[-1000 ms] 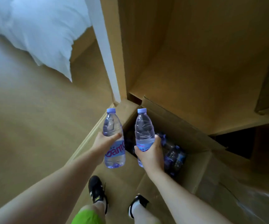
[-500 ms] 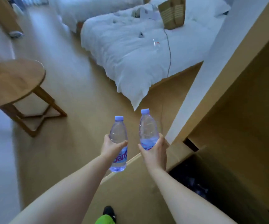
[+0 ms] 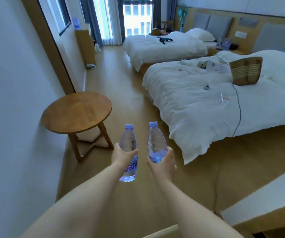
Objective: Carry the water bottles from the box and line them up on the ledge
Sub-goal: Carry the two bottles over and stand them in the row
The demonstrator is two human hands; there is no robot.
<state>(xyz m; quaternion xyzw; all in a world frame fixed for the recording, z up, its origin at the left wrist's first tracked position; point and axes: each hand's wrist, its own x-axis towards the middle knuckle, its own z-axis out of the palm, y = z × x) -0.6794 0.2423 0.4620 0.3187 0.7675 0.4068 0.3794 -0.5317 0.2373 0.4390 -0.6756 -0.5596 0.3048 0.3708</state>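
Above the wooden floor (image 3: pixel 129 86), two hands, left (image 3: pixel 122 156), right (image 3: pixel 162 163), each gripping one of two water bottles (image 3: pixel 128 143) (image 3: pixel 155 143)

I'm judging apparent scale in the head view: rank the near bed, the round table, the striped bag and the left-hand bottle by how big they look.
1. near bed
2. round table
3. and 4. striped bag and left-hand bottle: alike; the bottle's nearness makes ranking unsure.

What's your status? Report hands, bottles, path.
Left hand grips one bottle, right hand grips the other bottle. Both upright, caps on. Round table left, bed right; floor between open.
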